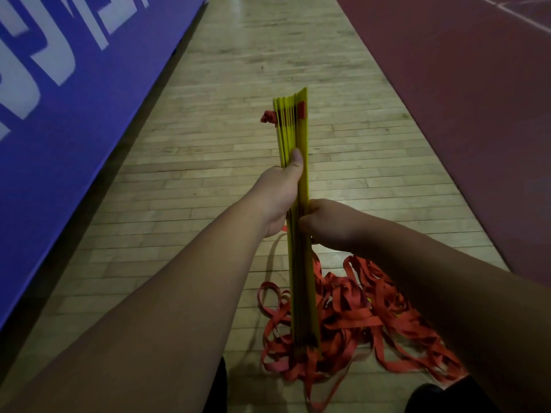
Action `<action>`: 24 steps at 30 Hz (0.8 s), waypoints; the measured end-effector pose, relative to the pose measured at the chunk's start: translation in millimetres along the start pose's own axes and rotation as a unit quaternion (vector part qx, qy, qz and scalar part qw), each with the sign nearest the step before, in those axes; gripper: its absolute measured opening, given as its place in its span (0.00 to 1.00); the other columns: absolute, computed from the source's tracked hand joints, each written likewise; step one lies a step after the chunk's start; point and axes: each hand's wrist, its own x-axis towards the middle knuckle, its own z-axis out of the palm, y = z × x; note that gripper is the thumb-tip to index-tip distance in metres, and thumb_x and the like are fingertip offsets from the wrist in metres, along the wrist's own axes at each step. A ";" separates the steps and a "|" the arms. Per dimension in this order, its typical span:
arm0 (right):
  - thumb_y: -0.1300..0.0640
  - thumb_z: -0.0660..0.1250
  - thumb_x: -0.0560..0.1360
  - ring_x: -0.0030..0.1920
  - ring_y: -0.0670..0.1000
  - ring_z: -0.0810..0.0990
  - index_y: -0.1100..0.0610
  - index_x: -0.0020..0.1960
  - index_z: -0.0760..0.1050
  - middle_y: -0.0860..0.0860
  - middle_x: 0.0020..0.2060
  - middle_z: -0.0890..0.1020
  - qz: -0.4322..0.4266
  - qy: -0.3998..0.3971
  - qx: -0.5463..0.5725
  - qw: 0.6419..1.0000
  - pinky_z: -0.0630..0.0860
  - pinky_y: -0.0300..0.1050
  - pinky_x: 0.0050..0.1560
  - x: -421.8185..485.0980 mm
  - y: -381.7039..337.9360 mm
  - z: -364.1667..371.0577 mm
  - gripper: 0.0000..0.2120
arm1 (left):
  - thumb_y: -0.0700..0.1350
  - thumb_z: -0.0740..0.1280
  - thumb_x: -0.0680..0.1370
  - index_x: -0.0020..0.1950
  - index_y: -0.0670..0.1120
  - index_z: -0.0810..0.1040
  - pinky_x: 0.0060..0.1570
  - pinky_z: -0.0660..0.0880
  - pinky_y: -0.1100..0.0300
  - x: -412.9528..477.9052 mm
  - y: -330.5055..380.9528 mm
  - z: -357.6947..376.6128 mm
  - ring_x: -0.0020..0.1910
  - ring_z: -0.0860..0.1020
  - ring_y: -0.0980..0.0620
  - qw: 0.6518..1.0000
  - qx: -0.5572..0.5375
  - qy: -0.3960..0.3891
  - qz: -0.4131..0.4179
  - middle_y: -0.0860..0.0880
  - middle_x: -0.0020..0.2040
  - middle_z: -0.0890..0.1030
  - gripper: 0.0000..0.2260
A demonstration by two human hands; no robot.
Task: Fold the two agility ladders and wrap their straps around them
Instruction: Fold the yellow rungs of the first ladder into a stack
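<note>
A stack of yellow ladder rungs, pressed flat together, is held on edge in front of me. My left hand grips the stack from the left, thumb lying along its top edge. My right hand grips it from the right, a little nearer to me. The red straps hang from the stack's near end and lie in a loose tangled heap on the wooden floor. A short red strap knot sticks out at the far end. A second ladder cannot be told apart.
A blue padded wall with white lettering runs along the left. The wooden floor strip stretches ahead, and a dark red floor area lies to the right. My dark shoe shows at the bottom right.
</note>
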 end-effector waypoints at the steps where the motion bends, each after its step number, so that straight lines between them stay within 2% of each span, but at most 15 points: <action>1: 0.61 0.63 0.78 0.46 0.58 0.82 0.61 0.55 0.81 0.62 0.48 0.85 -0.007 0.002 -0.009 1.000 0.82 0.60 0.51 -1.4 -1.1 0.6 0.11 | 0.72 0.57 0.84 0.84 0.43 0.68 0.80 0.68 0.37 1.4 -1.2 1.3 0.79 0.73 0.40 1.000 0.002 0.004 0.003 0.43 0.78 0.77 0.40; 5: 0.60 0.68 0.82 0.53 0.54 0.82 0.56 0.62 0.78 0.59 0.54 0.84 -0.047 -0.010 -0.018 0.999 0.79 0.47 0.49 -3.2 -1.3 1.5 0.09 | 0.72 0.58 0.84 0.84 0.44 0.68 0.78 0.70 0.36 3.5 -0.5 5.3 0.76 0.75 0.39 1.000 -0.011 0.015 -0.005 0.42 0.76 0.78 0.39; 8: 0.55 0.73 0.82 0.53 0.52 0.84 0.53 0.65 0.77 0.54 0.53 0.85 -0.079 0.015 -0.021 0.997 0.82 0.49 0.53 0.8 2.0 3.4 0.14 | 0.71 0.59 0.85 0.85 0.43 0.66 0.78 0.70 0.35 3.3 1.3 6.0 0.75 0.77 0.39 0.999 -0.044 0.021 -0.012 0.41 0.73 0.81 0.39; 10: 0.55 0.74 0.82 0.46 0.49 0.83 0.52 0.63 0.76 0.52 0.47 0.84 -0.086 0.032 -0.019 0.996 0.78 0.46 0.44 1.7 3.7 2.9 0.12 | 0.69 0.58 0.86 0.85 0.43 0.66 0.76 0.72 0.37 3.9 4.0 3.6 0.70 0.80 0.41 0.998 -0.063 0.017 -0.016 0.42 0.66 0.84 0.37; 12: 0.54 0.72 0.83 0.44 0.47 0.81 0.52 0.63 0.75 0.51 0.45 0.82 -0.078 0.041 -0.021 0.996 0.74 0.43 0.41 1.1 3.6 1.9 0.11 | 0.67 0.58 0.87 0.85 0.43 0.66 0.74 0.75 0.38 5.5 6.4 -1.5 0.66 0.82 0.41 0.998 -0.065 0.004 -0.012 0.41 0.62 0.85 0.35; 17: 0.55 0.70 0.85 0.45 0.49 0.81 0.53 0.66 0.74 0.52 0.47 0.82 -0.070 0.031 -0.009 0.997 0.75 0.44 0.42 -0.3 0.5 -1.1 0.11 | 0.66 0.64 0.85 0.77 0.41 0.75 0.66 0.82 0.41 2.5 13.1 -17.5 0.60 0.87 0.43 0.999 -0.047 -0.012 0.016 0.46 0.58 0.90 0.32; 20: 0.53 0.69 0.85 0.50 0.52 0.84 0.52 0.67 0.74 0.54 0.50 0.84 -0.065 0.013 0.002 0.998 0.80 0.47 0.47 -1.1 -1.5 -2.5 0.12 | 0.66 0.68 0.83 0.72 0.43 0.78 0.64 0.83 0.42 -0.8 11.4 -21.5 0.58 0.89 0.45 0.999 -0.028 -0.009 0.043 0.49 0.56 0.90 0.30; 23: 0.50 0.67 0.86 0.54 0.57 0.87 0.53 0.66 0.76 0.57 0.54 0.85 -0.045 -0.012 0.036 0.998 0.86 0.59 0.56 -0.5 0.1 -2.3 0.11 | 0.63 0.70 0.83 0.62 0.45 0.81 0.62 0.84 0.41 2.4 6.2 -22.5 0.55 0.89 0.42 0.998 -0.044 0.003 0.049 0.45 0.55 0.90 0.22; 24: 0.49 0.65 0.87 0.54 0.58 0.88 0.54 0.65 0.77 0.58 0.54 0.86 -0.036 -0.019 0.061 0.997 0.86 0.62 0.58 0.0 1.5 -2.6 0.11 | 0.65 0.71 0.82 0.61 0.45 0.81 0.64 0.83 0.39 3.5 5.5 -22.2 0.56 0.89 0.41 0.997 -0.053 0.012 0.051 0.44 0.56 0.90 0.24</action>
